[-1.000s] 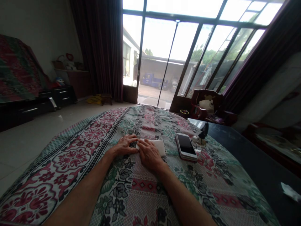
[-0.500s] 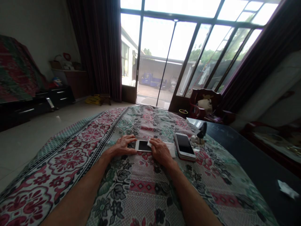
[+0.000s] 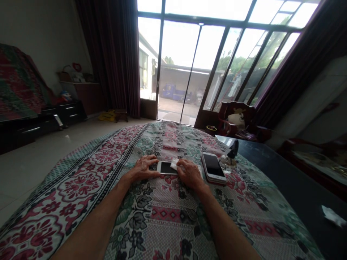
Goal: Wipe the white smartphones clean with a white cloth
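My left hand holds the left end of a white smartphone, which lies flat with its dark screen up on a floral bedspread. My right hand pinches a small white wipe against the screen's right end. A flat white pad is mostly hidden under that hand. Just to the right lies a second smartphone with a pinkish edge, not touched by either hand.
A small dark figurine stands beyond the second phone on the bedspread. A dark table lies to the right, with crumpled white paper. Tiled floor spreads left; a wooden chair stands by the glass doors.
A second ago my hands covered the white pad. Now the first phone lies uncovered between them, and my right hand has shifted right with the wipe on its screen.
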Demonstrator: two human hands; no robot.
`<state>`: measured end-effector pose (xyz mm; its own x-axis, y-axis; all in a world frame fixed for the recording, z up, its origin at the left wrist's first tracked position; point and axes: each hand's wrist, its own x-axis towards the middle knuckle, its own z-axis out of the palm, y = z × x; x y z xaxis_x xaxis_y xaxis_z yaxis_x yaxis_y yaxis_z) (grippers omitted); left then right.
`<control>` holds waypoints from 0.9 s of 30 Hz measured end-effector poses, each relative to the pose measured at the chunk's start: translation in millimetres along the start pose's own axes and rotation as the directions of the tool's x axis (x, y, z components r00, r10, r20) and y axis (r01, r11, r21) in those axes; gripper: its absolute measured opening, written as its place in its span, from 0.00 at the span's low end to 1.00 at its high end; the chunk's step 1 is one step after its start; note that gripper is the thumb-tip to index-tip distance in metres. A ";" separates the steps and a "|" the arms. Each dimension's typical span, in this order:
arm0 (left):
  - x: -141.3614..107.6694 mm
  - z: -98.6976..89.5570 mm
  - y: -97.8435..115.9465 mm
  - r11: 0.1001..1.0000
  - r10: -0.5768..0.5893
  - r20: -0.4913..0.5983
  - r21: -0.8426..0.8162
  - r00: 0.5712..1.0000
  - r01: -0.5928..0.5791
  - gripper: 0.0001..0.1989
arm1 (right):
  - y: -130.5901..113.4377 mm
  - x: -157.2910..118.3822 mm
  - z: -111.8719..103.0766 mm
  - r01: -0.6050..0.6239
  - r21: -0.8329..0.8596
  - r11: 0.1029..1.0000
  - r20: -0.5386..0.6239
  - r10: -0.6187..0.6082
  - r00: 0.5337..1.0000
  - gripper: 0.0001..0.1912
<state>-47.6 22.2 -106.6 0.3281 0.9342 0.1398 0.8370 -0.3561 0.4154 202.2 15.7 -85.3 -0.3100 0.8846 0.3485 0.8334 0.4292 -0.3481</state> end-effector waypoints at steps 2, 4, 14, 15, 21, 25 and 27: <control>0.2 0.7 -0.2 1.000 0.012 -0.007 0.014 1.000 -0.012 0.32 | 1.1 -0.6 1.3 0.017 0.010 1.000 0.001 -0.017 1.000 0.09; 0.4 2.2 -0.3 0.999 0.027 -0.020 0.032 0.999 -0.027 0.31 | 0.6 -0.9 2.8 0.033 0.013 0.999 -0.010 -0.033 0.999 0.09; -1.2 1.8 1.2 0.998 0.036 -0.004 0.048 0.999 -0.035 0.30 | -9.0 -26.1 5.3 0.107 -0.011 0.994 -0.004 -0.107 0.994 0.15; -1.4 1.5 1.4 0.999 0.025 -0.003 0.044 1.000 -0.025 0.31 | -9.7 -30.2 5.2 0.116 -0.015 0.993 0.007 -0.115 0.993 0.15; 0.6 5.5 -3.4 1.000 0.015 0.006 0.022 1.000 -0.015 0.33 | -22.4 -31.7 3.5 0.173 -0.020 0.985 0.074 -0.171 0.982 0.17; 3.1 10.5 -9.2 1.000 0.010 -0.001 0.021 1.000 -0.010 0.34 | -37.8 -15.5 10.9 0.235 -0.007 0.972 0.082 -0.234 0.969 0.16; 3.9 12.1 -11.5 1.000 0.012 -0.003 0.020 1.000 -0.012 0.35 | -44.8 -9.4 16.3 0.248 0.002 0.969 0.072 -0.248 0.966 0.17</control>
<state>-50.6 29.7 -121.7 0.3364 0.9301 0.1477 0.8418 -0.3673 0.3956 160.3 -8.8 -87.2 -0.5387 0.7615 0.3603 0.7296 0.6356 -0.2524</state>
